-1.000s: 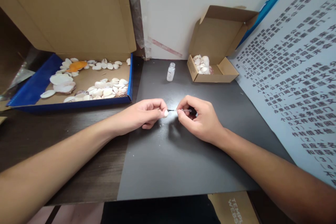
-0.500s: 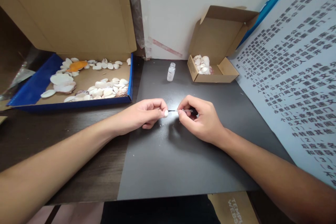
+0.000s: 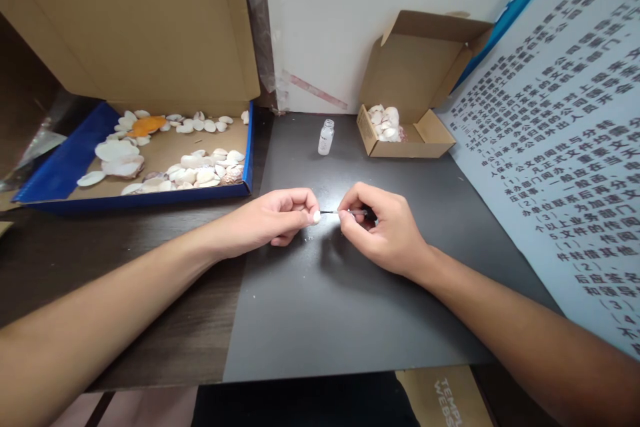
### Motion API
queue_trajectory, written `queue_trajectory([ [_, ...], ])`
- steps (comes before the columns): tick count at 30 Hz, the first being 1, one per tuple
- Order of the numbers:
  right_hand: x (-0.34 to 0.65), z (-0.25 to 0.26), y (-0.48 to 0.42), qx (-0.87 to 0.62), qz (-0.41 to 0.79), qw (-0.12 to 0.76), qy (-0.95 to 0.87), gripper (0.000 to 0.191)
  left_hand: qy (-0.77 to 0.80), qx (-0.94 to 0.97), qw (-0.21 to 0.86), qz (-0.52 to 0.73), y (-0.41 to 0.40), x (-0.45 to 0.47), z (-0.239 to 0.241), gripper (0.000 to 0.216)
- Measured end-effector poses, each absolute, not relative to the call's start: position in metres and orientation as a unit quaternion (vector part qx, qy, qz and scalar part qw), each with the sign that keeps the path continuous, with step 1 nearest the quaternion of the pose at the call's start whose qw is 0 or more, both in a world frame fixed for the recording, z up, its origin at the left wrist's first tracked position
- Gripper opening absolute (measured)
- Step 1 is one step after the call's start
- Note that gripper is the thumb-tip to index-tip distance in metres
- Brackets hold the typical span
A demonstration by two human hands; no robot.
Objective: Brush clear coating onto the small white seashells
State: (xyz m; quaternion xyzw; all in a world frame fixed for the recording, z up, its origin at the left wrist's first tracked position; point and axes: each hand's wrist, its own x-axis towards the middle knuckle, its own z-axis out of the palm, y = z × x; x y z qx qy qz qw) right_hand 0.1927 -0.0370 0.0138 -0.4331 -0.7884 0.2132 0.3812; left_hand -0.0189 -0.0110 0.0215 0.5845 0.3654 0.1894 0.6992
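Fingers (image 3: 301, 197) of the left hand (image 3: 283, 219) are closed on a small white piece (image 3: 317, 217), which is pinched at the thumb tip, almost straight in front of the bottle (image 3: 325, 140). By the right hand (image 3: 383, 223), in front of the bottle and to its right, a thin brush (image 3: 327, 212) is gripped between thumb and forefinger. Its dark tip is pointed at the piece; whether the two are touching cannot be told for certain. Its other end is partly hidden by the right hand. White specks (image 3: 309, 238) are scattered in front of the bottle, beyond the hands' near edges.

Uncapped and upright, the bottle is stood on a grey mat (image 3: 295, 320), by which part of the dark counter (image 3: 185, 307) is covered. To the left of the bottle, an open blue box (image 3: 150, 201) is spread with white shells (image 3: 200, 170) and one orange shell (image 3: 146, 126). Just to the bottle's right, a small carton (image 3: 413, 149) is set with its lid raised, and more shells (image 3: 384, 122) are heaped in its left part. Farther right of the bottle, a printed sheet (image 3: 565, 167) is propped at a slant.
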Motion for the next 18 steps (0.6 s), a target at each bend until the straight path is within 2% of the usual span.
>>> queue_trajectory([
  [9,0.1928,0.0141,-0.0404,-0.365,0.261,0.358,-0.819,0.010,0.369,0.590,0.694,0.185,-0.0114,-0.0185,0.0226,0.023],
  [14,0.1932,0.0150,-0.0396,-0.425,0.219,0.392,-0.786,0.010,0.363,0.586,0.700,0.186,-0.0108,-0.0194,0.0210,0.024],
  [18,0.1922,0.0167,-0.0419,-0.440,0.200,0.380,-0.789,0.010,0.367,0.587,0.697,0.185,-0.0104,-0.0189,0.0210,0.026],
])
